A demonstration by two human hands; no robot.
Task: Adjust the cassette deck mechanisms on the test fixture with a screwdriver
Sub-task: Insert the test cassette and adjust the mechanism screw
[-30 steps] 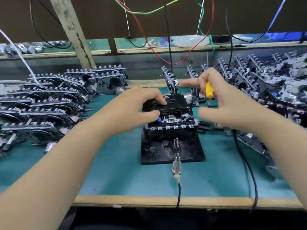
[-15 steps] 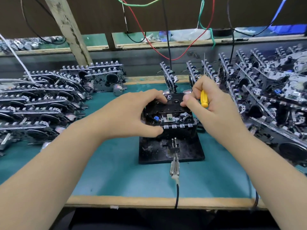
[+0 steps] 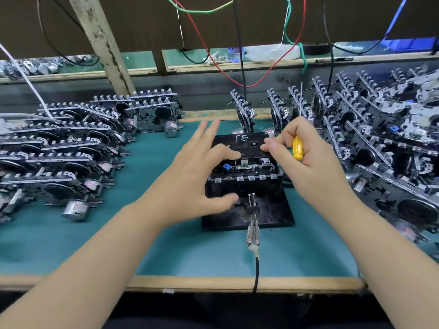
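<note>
A cassette deck mechanism sits on the black test fixture at the bench's middle, with a black cassette marked "FE" lying in it. My left hand hovers over the mechanism's left side, fingers spread, index finger touching the cassette, thumb by the fixture's front. My right hand is closed around a yellow-handled screwdriver, whose thin shaft points up and away; its thumb and forefinger pinch at the cassette's right edge.
Stacks of finished-looking deck mechanisms fill the left of the green mat, and more mechanisms crowd the right. A metal probe with a black cable runs from the fixture's front over the bench edge. Coloured wires hang overhead.
My left hand has opened and lifted its fingers off the cassette top. My right hand came in from the right to the cassette's right edge, still holding the screwdriver.
</note>
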